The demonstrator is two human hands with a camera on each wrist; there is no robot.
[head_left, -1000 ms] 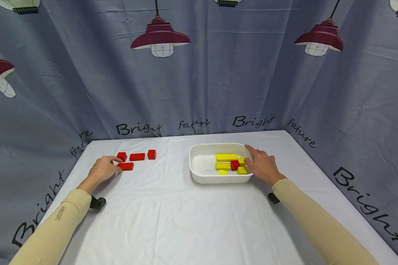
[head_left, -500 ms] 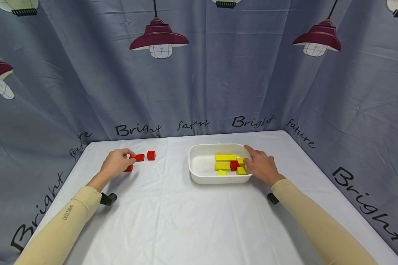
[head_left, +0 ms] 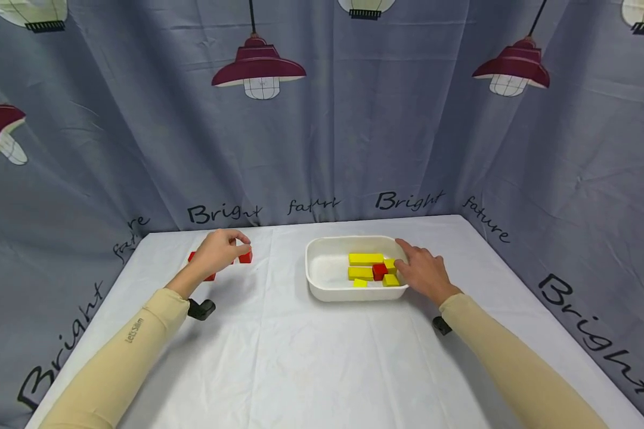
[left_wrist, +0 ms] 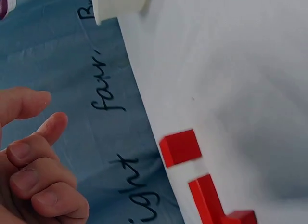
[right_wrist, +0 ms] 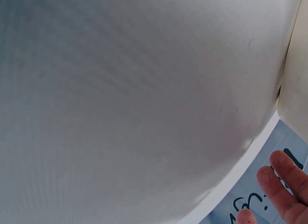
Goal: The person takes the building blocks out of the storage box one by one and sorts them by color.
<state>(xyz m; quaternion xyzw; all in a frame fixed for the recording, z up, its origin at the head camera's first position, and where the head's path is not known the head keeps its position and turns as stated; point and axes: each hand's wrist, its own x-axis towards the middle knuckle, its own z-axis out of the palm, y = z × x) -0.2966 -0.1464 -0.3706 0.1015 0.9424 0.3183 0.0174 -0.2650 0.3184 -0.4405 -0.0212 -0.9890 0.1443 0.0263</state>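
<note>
My left hand is held over a group of red blocks, its thumb and forefinger a little apart and nothing between them. Just by its fingertips lies a red cube. The left wrist view shows that cube below, a long red block beside it and part of another. Other red pieces are partly hidden under the hand. At the right end of a white plastic box, my right hand touches the rim; its visible fingers look fairly straight.
Inside the box lie several yellow blocks and one red cube, toward its right side. A white cloth covers the table. Behind it hangs a grey-blue curtain printed with lamps and lettering.
My left hand has moved right and away from me across the red blocks, from the leftmost ones to the rightmost cube. The right hand has stayed at the box.
</note>
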